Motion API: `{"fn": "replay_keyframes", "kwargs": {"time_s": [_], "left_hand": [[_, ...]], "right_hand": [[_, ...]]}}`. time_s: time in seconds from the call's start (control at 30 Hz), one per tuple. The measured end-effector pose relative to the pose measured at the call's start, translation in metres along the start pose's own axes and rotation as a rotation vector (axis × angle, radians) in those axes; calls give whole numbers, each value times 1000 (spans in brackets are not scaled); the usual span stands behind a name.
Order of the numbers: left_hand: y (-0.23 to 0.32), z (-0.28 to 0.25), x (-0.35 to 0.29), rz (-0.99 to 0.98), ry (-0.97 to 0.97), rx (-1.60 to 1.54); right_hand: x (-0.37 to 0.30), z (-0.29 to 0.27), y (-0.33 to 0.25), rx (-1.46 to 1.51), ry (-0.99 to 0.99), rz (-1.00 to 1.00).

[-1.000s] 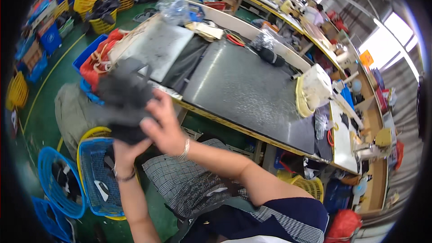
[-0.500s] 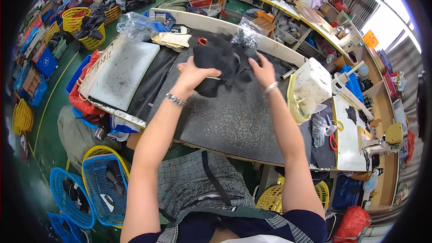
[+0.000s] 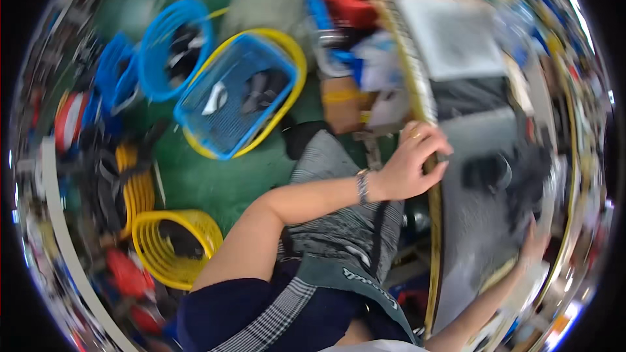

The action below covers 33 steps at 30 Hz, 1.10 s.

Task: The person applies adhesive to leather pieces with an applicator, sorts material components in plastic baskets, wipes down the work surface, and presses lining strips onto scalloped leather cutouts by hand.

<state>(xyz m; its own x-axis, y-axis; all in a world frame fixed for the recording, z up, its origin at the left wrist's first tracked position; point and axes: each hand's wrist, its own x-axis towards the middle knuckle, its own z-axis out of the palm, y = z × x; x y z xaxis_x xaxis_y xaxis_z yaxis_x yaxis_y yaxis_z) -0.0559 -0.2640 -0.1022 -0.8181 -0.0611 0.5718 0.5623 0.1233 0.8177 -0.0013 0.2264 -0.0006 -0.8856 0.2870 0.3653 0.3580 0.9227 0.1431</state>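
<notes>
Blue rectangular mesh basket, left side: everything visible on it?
The blue rectangular plastic-looking basket has a rim and openwork mesh sides. It sits open side up, in or on a rounded yellow basket, over the green floor. Inside lie a small white-and-dark piece and dark cloth-like pieces. Neither the left hand nor the right hand touches it.

From my remote post I pick out a single line of lettering (image 3: 370,287), between five and six o'clock: pale script on the grey-green band (image 3: 323,275) of the apron (image 3: 342,228), slanting down toward five (blur softens its strokes).
</notes>
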Motion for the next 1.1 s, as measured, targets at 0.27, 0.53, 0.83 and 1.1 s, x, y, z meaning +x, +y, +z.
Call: {"fn": "replay_keyframes", "kwargs": {"time_s": [0.27,0.53,0.83,1.1], "left_hand": [[-181,-291,-230,-913,488,880],[-359,-455,-295,-1209,745,953],[-456,-523,-290,-1260,751,1164],[-430,-526,-323,-1256,719,960]], "right_hand": [[-112,-8,-439,1105,-140,-353],[-248,225,-846,946,-787,-1265],[-382,322,-1018,145,-771,-1409],[-374,290,-939,1414,-1476,-537]]}}
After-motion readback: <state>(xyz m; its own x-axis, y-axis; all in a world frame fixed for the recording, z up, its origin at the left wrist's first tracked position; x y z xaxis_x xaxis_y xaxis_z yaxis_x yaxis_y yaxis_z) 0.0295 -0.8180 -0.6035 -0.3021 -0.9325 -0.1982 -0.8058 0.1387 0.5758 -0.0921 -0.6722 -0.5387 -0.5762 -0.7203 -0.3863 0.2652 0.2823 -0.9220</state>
